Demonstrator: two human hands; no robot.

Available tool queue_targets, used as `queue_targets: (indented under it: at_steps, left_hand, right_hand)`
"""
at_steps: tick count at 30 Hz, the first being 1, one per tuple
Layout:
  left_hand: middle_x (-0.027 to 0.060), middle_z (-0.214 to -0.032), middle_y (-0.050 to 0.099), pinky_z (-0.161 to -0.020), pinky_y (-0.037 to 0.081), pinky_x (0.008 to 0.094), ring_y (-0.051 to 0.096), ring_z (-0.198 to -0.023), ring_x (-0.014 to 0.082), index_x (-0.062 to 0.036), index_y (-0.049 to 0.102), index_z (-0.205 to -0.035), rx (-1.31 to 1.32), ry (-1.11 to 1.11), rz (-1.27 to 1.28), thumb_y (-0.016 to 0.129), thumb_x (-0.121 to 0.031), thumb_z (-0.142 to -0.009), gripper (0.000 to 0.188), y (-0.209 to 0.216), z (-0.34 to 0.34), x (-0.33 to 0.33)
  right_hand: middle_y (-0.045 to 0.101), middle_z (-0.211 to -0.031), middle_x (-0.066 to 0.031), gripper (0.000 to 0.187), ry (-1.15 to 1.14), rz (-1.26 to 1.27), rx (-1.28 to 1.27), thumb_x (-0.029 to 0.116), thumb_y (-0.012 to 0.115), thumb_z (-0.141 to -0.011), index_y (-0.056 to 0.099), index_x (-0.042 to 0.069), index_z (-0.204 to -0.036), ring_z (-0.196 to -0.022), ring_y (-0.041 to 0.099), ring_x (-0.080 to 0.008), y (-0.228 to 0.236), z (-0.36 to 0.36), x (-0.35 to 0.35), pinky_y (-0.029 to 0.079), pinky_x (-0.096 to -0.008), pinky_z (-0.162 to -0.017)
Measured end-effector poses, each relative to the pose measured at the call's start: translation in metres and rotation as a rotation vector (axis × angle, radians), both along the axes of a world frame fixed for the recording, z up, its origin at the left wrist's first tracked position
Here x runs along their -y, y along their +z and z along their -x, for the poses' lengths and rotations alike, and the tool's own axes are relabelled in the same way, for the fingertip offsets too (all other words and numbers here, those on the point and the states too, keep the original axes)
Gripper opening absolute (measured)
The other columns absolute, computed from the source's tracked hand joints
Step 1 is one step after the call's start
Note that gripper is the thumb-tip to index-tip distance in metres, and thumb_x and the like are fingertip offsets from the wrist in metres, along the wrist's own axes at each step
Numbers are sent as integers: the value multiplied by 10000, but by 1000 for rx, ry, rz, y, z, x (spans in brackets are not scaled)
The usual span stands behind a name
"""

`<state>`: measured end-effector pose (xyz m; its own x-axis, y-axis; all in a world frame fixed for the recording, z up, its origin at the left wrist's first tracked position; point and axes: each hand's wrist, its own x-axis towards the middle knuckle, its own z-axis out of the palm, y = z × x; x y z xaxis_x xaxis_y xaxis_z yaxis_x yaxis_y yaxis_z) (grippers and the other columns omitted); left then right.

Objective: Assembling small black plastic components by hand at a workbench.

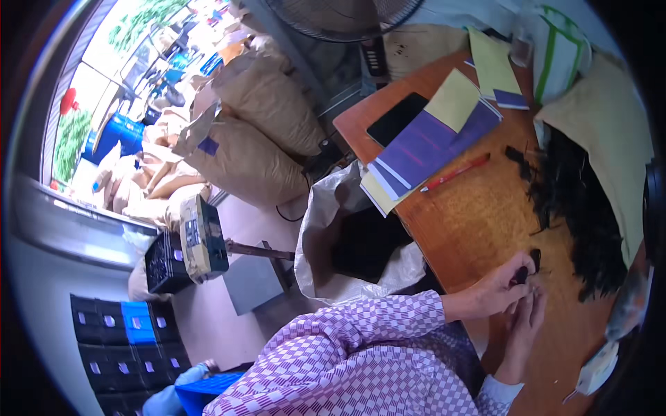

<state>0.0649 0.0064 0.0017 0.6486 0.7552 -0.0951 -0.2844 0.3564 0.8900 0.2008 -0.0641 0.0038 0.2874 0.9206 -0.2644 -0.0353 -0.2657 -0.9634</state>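
Over the wooden table, my left hand pinches a small black piece between its fingers. My right hand meets it from below, fingertips closed against the left fingers. What the right fingers hold, if anything, is hidden. To the right of both hands lies a heap of loose black pieces, thin and irregular, with a few strays on its left side. Left of the table, a white woven sack stands with its mouth open, dark inside.
Purple booklets, a black phone and a red pen lie on the table's far part. A fan stands behind. Full brown sacks, a weighing scale display and black bins are at left.
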Motion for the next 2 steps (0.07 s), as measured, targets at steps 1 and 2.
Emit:
queue_targets:
  at_steps: [1,2]
  left_hand:
    - [63,-851,552,-602,485,291,586,-701,155,-122,376,-1172,24,9,45,481,-110,-945,250,-1,4,-2]
    - [57,-857,556,-611,492,287,593,-701,168,-133,381,-1168,51,10,91,481,-126,-950,240,-1,9,-1]
  right_hand:
    - [579,-927,-45,284,75,8,16,298,482,-981,494,77,-1159,-651,483,-31,-15,-12,0,308,-137,-471]
    - [575,-916,-56,330,167,-123,-122,288,501,-971,434,158,-1266,-610,504,-62,-39,-25,2,339,-150,-457]
